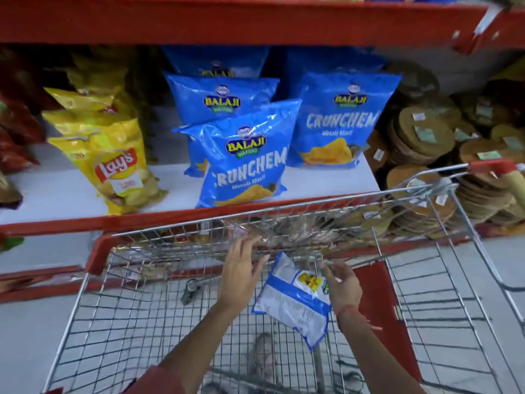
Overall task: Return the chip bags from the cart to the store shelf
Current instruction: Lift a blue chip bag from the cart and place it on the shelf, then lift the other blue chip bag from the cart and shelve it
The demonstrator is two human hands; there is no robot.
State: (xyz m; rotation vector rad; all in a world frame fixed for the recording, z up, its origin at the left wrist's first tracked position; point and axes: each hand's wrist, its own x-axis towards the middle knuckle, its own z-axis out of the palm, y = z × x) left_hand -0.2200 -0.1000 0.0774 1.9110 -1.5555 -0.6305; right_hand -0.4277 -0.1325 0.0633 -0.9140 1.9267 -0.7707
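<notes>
A blue and white chip bag hangs back side up inside the wire cart, near its front wall. My right hand pinches the bag's upper right edge. My left hand is spread open just left of the bag, near the cart's front rim, holding nothing. On the white store shelf above the cart stand several blue Balaji Crunchem bags, with one further right.
Yellow Lay's bags lie left of the blue ones, red bags at the far left. Stacks of round brown packets fill the right of the shelf. A red upper shelf edge overhangs. The cart's red handle is at the right.
</notes>
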